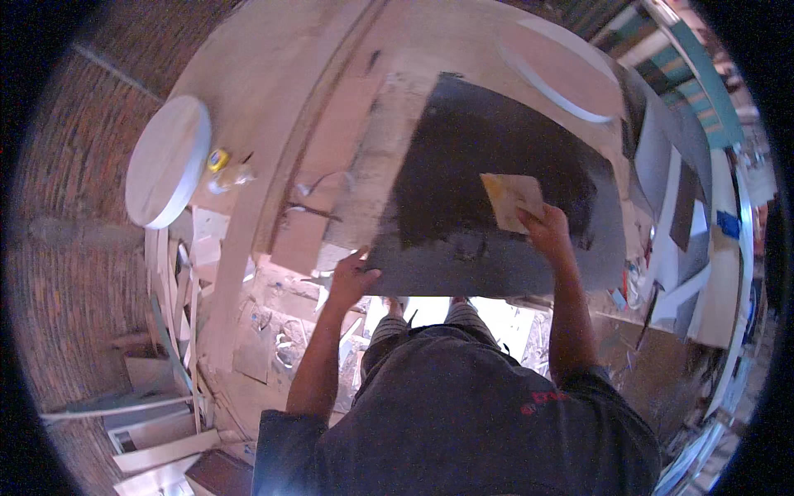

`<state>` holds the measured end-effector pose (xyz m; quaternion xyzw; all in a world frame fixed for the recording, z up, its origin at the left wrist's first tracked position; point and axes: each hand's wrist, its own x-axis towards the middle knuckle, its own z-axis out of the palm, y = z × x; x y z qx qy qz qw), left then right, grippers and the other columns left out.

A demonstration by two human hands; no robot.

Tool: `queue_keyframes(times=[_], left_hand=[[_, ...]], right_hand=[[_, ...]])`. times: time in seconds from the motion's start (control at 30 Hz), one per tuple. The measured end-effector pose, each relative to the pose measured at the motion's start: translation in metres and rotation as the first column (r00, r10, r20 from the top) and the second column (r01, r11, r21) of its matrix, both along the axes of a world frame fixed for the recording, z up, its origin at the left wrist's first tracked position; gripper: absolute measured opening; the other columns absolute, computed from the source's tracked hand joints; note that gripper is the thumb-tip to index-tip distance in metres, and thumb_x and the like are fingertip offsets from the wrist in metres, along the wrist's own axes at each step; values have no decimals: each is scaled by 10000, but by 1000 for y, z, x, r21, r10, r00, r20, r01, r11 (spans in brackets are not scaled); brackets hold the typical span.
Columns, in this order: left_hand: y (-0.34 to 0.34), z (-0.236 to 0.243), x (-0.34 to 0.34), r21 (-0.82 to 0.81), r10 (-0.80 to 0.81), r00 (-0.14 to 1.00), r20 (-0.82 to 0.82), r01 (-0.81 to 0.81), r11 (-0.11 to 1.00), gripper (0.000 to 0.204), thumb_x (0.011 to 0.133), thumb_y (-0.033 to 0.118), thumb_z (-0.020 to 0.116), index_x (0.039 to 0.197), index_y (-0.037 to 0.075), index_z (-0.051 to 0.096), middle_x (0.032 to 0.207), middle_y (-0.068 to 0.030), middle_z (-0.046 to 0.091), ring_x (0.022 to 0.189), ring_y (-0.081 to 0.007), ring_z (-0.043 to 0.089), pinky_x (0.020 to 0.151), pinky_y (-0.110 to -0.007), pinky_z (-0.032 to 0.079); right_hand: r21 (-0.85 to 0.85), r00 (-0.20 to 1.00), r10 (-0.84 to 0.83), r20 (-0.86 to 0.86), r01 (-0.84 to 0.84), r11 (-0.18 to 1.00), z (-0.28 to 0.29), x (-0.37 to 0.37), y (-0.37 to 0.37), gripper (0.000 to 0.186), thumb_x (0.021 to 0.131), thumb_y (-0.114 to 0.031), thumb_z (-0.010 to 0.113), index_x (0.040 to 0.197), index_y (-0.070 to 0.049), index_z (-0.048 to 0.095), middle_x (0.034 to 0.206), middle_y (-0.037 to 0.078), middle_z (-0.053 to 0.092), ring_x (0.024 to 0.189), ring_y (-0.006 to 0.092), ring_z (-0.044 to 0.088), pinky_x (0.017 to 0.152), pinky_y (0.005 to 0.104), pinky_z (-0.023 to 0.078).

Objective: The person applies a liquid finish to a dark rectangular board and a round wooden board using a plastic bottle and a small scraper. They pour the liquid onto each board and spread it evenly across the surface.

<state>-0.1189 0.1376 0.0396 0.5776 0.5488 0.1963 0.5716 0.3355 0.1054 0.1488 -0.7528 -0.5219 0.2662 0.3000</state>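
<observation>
My right hand [542, 223] grips a flat tan spreader [504, 198] with a yellowish patch, over a dark sheet [463, 269] on the workbench. The sheet is darker and unevenly coated across its upper area, greyer along the near side. My left hand [356, 277] is at the sheet's near-left corner, thumb and fingers apart, touching the edge. A pale strip of board [351, 198] lies left of the sheet.
Round white-edged boards [165, 161] [558, 66] sit far left and back right, with a yellow tape measure [217, 159] by the left one. Offcuts [165, 446] pile at lower left beside a brick wall [66, 281]; grey sheets and strips [678, 248] crowd the right.
</observation>
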Motion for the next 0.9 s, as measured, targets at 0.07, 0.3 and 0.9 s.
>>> queue_keyframes(times=[0.07, 0.3, 0.9], left_hand=[[9, 39, -3, 102, -96, 964, -247, 125, 987, 768, 793, 161, 849, 1468, 0, 519, 1079, -203, 731, 921, -252, 716, 841, -364, 577], [88, 92, -134, 284, 222, 975, -1, -212, 935, 296, 857, 101, 779, 1120, -15, 708, 979, -119, 738, 852, -180, 704, 730, -318, 576], [342, 13, -294, 426, 100, 510, -854, 578, 696, 851, 751, 169, 858, 1500, 120, 458, 1540, -185, 467, 1462, -371, 391, 1232, -534, 250]], right_hand=[[82, 999, -41, -32, 44, 996, -6, -10, -8, 329, 925, -276, 757, 1107, -2, 735, 911, 45, 734, 734, 136, 660, 608, 309, 533], [-136, 908, -322, -269, 295, 946, 22, -48, -18, 350, 935, -261, 750, 1173, -8, 706, 928, 32, 727, 756, 133, 669, 585, 306, 540], [-143, 671, -716, -191, 703, 697, 25, -27, -160, 324, 929, -314, 755, 1094, -36, 724, 891, 29, 731, 731, 118, 678, 558, 276, 545]])
